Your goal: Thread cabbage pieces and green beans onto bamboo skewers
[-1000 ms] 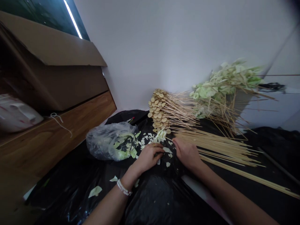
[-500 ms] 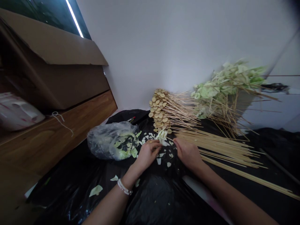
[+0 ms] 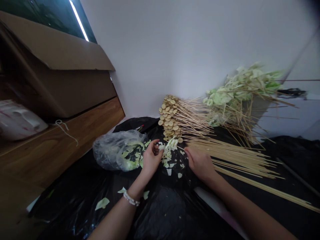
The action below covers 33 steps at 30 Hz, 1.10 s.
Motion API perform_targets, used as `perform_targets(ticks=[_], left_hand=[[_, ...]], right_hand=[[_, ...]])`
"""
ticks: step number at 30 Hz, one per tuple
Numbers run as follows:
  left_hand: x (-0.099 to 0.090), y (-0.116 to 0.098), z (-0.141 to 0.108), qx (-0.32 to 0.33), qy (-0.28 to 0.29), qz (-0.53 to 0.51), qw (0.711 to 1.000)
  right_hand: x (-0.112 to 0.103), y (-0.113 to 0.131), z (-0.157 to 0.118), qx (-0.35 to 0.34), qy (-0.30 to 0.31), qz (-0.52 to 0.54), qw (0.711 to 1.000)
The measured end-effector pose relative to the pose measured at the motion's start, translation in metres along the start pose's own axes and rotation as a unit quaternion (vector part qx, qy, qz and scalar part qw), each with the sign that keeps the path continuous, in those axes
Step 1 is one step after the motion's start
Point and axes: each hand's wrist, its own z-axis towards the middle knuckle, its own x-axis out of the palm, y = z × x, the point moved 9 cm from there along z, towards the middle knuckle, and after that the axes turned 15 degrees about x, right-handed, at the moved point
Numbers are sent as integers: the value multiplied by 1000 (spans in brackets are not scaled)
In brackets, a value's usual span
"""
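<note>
My right hand pinches the bare end of a thin wooden skewer. On that skewer's far end is a bunch of pale cabbage pieces. Just left of it, my left hand has its fingers bent, with a gap between thumb and fingertips. Small cabbage scraps lie beside those fingertips; none is plainly gripped. Left of this hand a clear plastic bag lies with its mouth toward it and torn cabbage leaves in the opening.
Skewered round slices are stacked against the wall. Loose skewers lie right of my right hand. Finished-looking cabbage skewers are heaped at the back right. Black plastic sheeting covers the surface. A cardboard box stands at left.
My left hand has moved left and slightly up, away from the cabbage on the skewer, and its fingers have parted. My right hand keeps hold of the skewer in nearly the same place.
</note>
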Motion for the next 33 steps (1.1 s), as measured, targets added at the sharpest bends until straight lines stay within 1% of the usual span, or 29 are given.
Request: perform_targets(ticks=[4,7,10,12,16,23,27,33], left_hand=[[2,13,0,-42,-4,-66,997],[0,19,0,-74,-34,-124,989],[-3,18,0,-87,-60,-150,983],[-5,13,0,-78,-67,-149,984],[-4,4,2,-51,-54,-137,988],[0,0,2,-36,-37,-120,991],[-4,2,1,-45,-45,-104,993],[-7,13,0,-64,-64,-118,989]], right_hand=[[4,5,-1,-22,23,1,999],[7,8,-3,-34,34,-19,999],[9,9,-5,-37,36,-42,998],[10,9,-5,-36,42,-46,997],[11,9,-5,-32,57,-44,997],[11,9,-5,-29,61,-48,997],[10,9,-5,-27,54,-46,997],[9,10,-6,-33,49,-32,998]])
